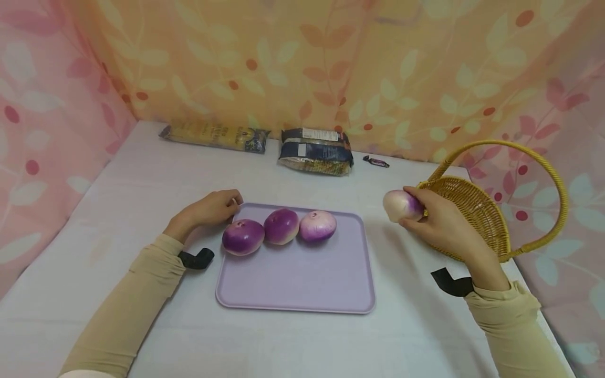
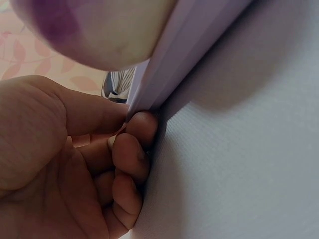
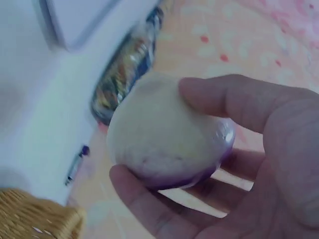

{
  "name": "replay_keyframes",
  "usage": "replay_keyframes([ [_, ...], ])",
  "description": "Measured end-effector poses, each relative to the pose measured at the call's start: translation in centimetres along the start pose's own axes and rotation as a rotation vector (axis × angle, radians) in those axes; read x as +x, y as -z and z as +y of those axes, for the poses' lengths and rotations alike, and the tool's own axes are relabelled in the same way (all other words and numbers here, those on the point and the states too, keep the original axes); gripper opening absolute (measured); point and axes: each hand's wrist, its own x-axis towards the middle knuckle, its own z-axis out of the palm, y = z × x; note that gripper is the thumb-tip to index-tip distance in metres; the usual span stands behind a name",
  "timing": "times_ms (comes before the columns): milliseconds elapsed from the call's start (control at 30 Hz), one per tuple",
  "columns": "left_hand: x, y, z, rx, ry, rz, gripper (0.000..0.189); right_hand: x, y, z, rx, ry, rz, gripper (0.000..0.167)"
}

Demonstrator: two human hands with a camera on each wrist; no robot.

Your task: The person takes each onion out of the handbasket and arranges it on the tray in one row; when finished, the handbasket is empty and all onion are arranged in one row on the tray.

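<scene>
My right hand (image 1: 444, 223) grips a white-and-purple turnip (image 1: 402, 205) above the table, between the tray and the basket. In the right wrist view the thumb lies over the turnip's pale side (image 3: 154, 119) and the fingers curl beneath it. At the far left corner of the lilac tray (image 1: 302, 283), my left hand (image 1: 214, 207) pinches the rim. The left wrist view has its thumb against the tray edge (image 2: 164, 64) and the other fingers curled below. Three turnips sit in a row along the tray's far side: a purple one (image 1: 243, 237), another purple one (image 1: 281, 227) and a paler one (image 1: 318, 226).
A yellow wicker basket (image 1: 472, 205) with a tall handle stands at the right, partly behind my right hand. Along the back lie a long yellow packet (image 1: 212, 135), a dark-labelled bag (image 1: 315, 152) and a small wrapped candy (image 1: 376, 161). Patterned curtains surround the white table.
</scene>
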Motion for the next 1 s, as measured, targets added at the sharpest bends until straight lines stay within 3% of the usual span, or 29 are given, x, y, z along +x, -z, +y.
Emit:
replay_keyframes([
  [167, 0.0, 0.0, 0.1, 0.002, -0.002, 0.007, 0.024, 0.1, -2.3, -0.4, -0.017, 0.083, -0.068, 0.063],
  [533, -0.1, 0.0, 0.2, 0.008, -0.007, 0.004, 0.024, 0.2, -5.3, -1.3, -0.013, 0.151, -0.202, 0.065],
  [1000, 0.0, 0.0, 0.0, 0.008, 0.004, 0.005, 0.024, 0.2, -6.6, -2.2, -0.026, 0.182, -0.182, 0.057],
])
